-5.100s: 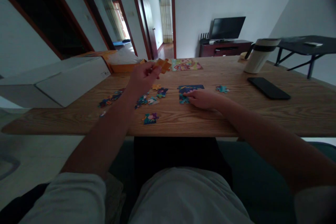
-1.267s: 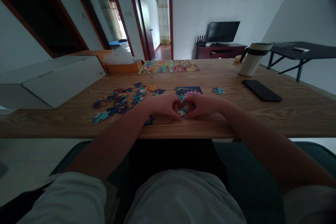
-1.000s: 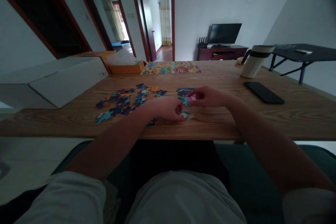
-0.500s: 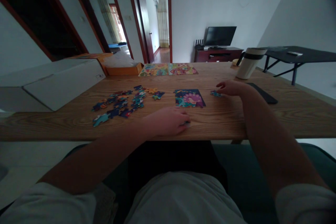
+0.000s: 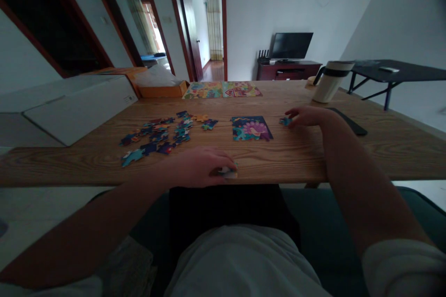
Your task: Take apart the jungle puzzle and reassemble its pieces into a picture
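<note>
Near the table's front edge, my left hand (image 5: 205, 167) is closed on a puzzle piece (image 5: 229, 173), with part of its pale side showing. On the right, my right hand (image 5: 303, 117) has its fingertips closed round the edge of a small blue puzzle piece (image 5: 285, 121) at the table surface. Between and beyond the hands lies a joined puzzle section (image 5: 251, 128) with a pink and purple figure on dark blue. Loose puzzle pieces (image 5: 158, 135) are spread left of it, a few overlapping.
A white box (image 5: 83, 109) and an orange tray (image 5: 163, 90) with clear plastic stand at the left. Colourful picture sheets (image 5: 222, 90) lie at the back. A cream tumbler (image 5: 331, 84) and a dark flat object (image 5: 348, 121) are at the right of the wooden table (image 5: 272, 164).
My left hand has drawn left and toward the table edge, tilting its piece so the pale side shows. My right hand has closed in on the blue piece.
</note>
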`<action>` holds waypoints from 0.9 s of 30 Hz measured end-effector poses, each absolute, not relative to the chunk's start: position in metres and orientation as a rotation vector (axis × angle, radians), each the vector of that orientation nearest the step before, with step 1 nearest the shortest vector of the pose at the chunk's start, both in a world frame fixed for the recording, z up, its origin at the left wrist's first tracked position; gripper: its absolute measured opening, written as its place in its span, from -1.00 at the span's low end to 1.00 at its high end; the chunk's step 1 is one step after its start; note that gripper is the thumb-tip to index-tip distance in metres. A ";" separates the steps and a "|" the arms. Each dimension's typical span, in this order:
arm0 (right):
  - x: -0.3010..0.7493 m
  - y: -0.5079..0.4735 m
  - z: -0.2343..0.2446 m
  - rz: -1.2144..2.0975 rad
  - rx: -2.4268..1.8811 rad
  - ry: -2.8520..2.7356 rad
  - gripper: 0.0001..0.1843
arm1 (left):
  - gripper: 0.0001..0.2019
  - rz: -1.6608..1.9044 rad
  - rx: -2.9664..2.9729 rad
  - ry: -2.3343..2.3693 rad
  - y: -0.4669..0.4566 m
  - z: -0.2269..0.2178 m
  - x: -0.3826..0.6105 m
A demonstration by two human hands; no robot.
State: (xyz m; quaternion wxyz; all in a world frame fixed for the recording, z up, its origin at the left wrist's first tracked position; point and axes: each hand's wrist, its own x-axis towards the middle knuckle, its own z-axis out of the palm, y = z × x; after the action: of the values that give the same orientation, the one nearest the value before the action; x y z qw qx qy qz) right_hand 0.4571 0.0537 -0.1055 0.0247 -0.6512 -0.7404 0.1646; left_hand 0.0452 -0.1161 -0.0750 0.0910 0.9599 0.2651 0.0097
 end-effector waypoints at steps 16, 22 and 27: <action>0.451 0.052 -0.103 0.588 -1.868 -2.161 -0.51 | -0.65 -0.099 2.975 1.356 -0.031 -0.068 0.016; 0.433 0.035 -0.090 0.707 -1.531 -2.032 -0.62 | -0.63 -0.062 2.887 1.308 -0.027 -0.058 0.050; 0.385 0.015 -0.091 0.983 -1.228 -1.970 -0.71 | -0.43 -0.227 2.634 1.379 -0.011 -0.066 0.056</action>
State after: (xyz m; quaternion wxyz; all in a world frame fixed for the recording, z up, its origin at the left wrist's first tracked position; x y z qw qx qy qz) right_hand 0.3850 0.0154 -0.0913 0.3055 -0.4637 -0.7442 0.3713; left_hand 0.0561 -0.0108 -0.0660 0.0797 0.8805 0.4611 -0.0758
